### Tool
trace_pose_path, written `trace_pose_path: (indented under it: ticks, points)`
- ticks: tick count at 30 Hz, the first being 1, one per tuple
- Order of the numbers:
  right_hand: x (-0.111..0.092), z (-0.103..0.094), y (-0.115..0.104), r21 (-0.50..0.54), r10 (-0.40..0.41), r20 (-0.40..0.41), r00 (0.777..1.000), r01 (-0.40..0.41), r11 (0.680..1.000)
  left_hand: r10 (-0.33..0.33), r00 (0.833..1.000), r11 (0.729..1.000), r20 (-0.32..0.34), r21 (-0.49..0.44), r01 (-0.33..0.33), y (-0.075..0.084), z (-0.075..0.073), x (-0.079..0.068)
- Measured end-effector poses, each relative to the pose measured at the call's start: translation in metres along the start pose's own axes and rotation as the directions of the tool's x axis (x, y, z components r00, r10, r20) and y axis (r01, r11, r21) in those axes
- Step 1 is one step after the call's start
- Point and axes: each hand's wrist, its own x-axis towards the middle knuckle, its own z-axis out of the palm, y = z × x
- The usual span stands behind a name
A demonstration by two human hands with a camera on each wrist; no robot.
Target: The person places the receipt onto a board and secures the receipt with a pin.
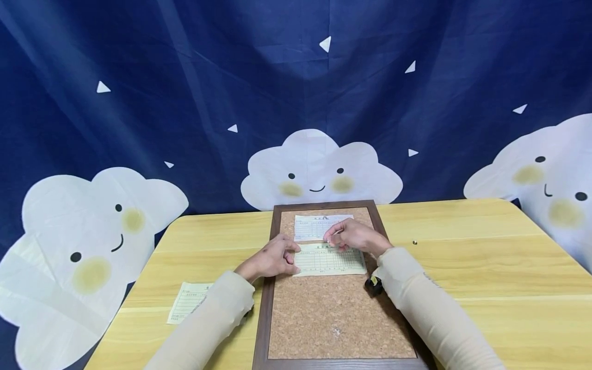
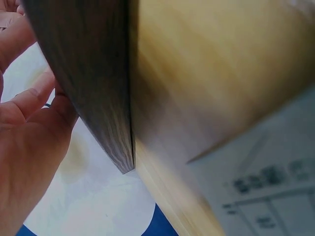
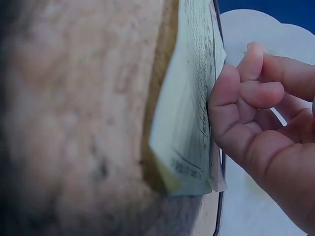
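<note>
A pale green printed form [image 1: 329, 262] lies across the corkboard [image 1: 342, 318], just below a whiter form [image 1: 305, 226] with a small tack [image 1: 325, 218] near its top edge. My left hand [image 1: 273, 257] reaches over the board's left frame [image 2: 93, 73], its thumb and fingertips resting on the green form's left edge. At this form's upper edge, my right hand [image 1: 353, 235] has its thumb and index finger brought together, pinching a tiny thumbtack mostly hidden by the fingertips. The right wrist view shows the other fingers [image 3: 226, 98] curled beside the paper.
Another printed form [image 1: 187, 303] lies on the wooden table [image 1: 485, 288] left of the board, partly behind the left sleeve. One small metal tack [image 1: 414, 242] sits on the table to the right. A dark blue curtain [image 1: 287, 77] with clouds hangs behind.
</note>
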Motion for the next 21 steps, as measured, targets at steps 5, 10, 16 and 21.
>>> trace_pose_path:
  ticks: [5, 10, 16, 21]
  points:
    - [0.0018, 0.0001, 0.0010, 0.002, 0.013, -0.008, 1.000, -0.013, 1.000, 0.006, 1.000, 1.000, -0.001, 0.002, -0.006, -0.0002, -0.0010, -0.0006]
    - [0.0019, -0.0002, 0.0011, -0.004, 0.027, -0.014, 1.000, -0.027, 1.000, -0.008, 1.000, 1.000, -0.003, -0.002, 0.008, 0.0015, -0.0009, -0.0004]
    - [0.0038, -0.0006, 0.0023, 0.000, 0.052, -0.016, 0.999, -0.052, 0.999, -0.016, 1.000, 1.000, 0.001, -0.007, 0.016, 0.0021, -0.0005, 0.0002]
    - [0.0051, -0.0004, 0.0017, 0.007, 0.072, -0.017, 0.997, -0.072, 0.997, -0.020, 1.000, 1.000, 0.002, -0.014, 0.020, 0.0026, -0.0008, -0.0004]
